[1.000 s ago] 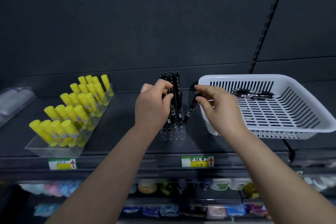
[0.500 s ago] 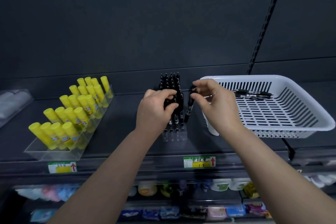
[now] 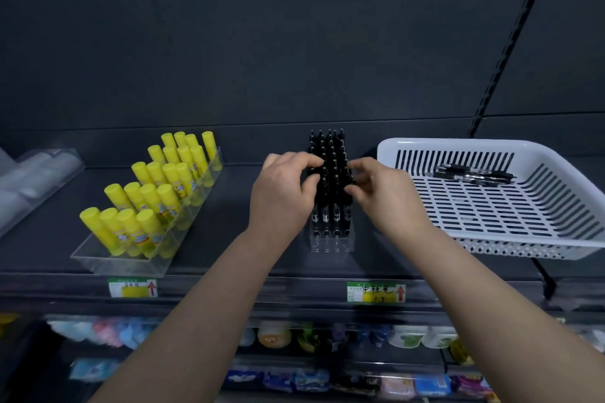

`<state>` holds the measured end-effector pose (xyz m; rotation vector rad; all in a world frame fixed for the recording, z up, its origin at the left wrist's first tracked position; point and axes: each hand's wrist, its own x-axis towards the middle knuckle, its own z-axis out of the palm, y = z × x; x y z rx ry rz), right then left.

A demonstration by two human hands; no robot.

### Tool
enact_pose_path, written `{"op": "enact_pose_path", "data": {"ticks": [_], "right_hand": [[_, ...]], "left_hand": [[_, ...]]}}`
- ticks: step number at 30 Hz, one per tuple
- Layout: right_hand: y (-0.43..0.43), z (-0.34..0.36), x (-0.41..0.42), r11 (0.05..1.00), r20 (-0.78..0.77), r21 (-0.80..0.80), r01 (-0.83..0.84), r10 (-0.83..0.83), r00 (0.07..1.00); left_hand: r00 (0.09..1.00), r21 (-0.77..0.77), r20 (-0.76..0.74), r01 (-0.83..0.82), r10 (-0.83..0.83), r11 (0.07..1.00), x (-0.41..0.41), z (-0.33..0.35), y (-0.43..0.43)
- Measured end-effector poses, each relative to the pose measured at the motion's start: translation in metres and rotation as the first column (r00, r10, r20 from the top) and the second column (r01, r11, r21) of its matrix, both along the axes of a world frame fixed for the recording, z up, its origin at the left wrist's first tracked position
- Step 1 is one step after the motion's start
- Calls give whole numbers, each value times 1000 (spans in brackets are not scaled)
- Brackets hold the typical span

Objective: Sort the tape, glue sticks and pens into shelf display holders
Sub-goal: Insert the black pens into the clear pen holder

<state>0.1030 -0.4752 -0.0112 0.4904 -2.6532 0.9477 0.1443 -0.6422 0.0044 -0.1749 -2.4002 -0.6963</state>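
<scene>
Both hands are up at the pen holder (image 3: 330, 240), the clear plastic block near the middle of the dark shelf (image 3: 226, 206). It's packed with black pens (image 3: 330, 154) standing upright in tight rows.

The left hand (image 3: 281, 196) is on the left side of the bunch, fingers (image 3: 307, 161) curled in with the thumb underneath, gripping the pens on that edge. The right hand (image 3: 384, 198) is doing about the same on the right side: its fingers (image 3: 360, 167) are bent and pinched narrow against the outermost pens. I can't tell if it's holding one single pen or just squeezing the row.

Just right of the holder sits a white slotted basket (image 3: 458, 144), tilted a bit, with a few loose pens (image 3: 474, 173) lying flat near its back wall.

Over on the left the yellow glue sticks (image 3: 157, 193) lean back in rows inside a clear tray (image 3: 98, 260), well apart from the pens. At the far left edge there are some pale rolls (image 3: 29, 180) in another clear holder, too blurry to say more.

There's a green and yellow price tag (image 3: 132, 287) on the shelf lip under the glue and another tag (image 3: 376, 292) under the pens. Colourful packets (image 3: 275, 337) sit on the shelf below, all blurred.
</scene>
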Motion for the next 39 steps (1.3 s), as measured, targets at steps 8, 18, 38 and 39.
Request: {"op": "enact_pose_path", "data": {"ticks": [8, 18, 38, 39], "right_hand": [[55, 13, 5, 939, -107, 320, 123, -93, 990], [197, -2, -17, 845, -5, 462, 268, -300, 954], [304, -21, -59, 856, 0, 439, 273, -304, 953], [304, -21, -59, 855, -1, 440, 275, -305, 952]], "left_hand": [[994, -63, -59, 87, -90, 994, -17, 10, 36], [916, -248, 360, 278, -179, 928, -77, 7, 165], [760, -556, 650, 467, 10, 688, -198, -49, 312], [753, -551, 658, 472, 10, 688, -194, -48, 308]]}}
